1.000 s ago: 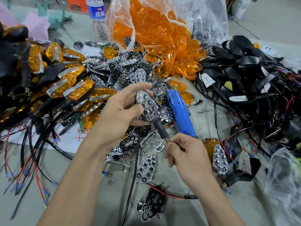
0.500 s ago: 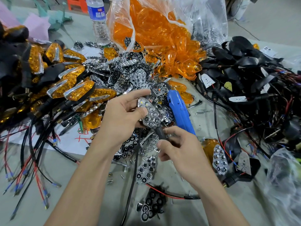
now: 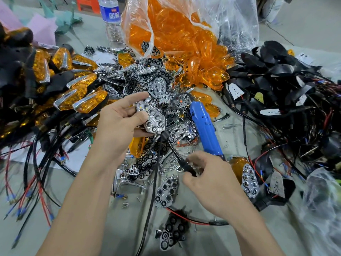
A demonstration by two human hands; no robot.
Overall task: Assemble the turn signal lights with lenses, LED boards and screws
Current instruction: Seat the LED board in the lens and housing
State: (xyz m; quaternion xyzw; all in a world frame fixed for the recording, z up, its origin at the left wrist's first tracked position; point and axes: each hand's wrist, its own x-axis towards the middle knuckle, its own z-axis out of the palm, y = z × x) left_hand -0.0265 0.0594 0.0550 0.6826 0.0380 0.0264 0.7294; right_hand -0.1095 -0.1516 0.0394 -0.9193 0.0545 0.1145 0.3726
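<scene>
A: Head view, hands?
B: Left hand [image 3: 118,126] grips a turn signal light [image 3: 151,118], reflector side up, over the chrome reflector pile [image 3: 147,85]. Right hand [image 3: 210,180] pinches its black stalk [image 3: 177,154].
A: Around them?
B: Blue screwdriver [image 3: 204,130] lies just beside the right hand, with its cord [image 3: 153,191] running between the hands. Loose screws [image 3: 169,167] are on the bench [image 3: 208,242]. Bag of orange lenses [image 3: 175,34] behind, finished lights [image 3: 79,100] left, black housings [image 3: 276,80] right.
A: Writing?
B: Water bottle [image 3: 112,21] has a blue label with white characters. Can't read them.
</scene>
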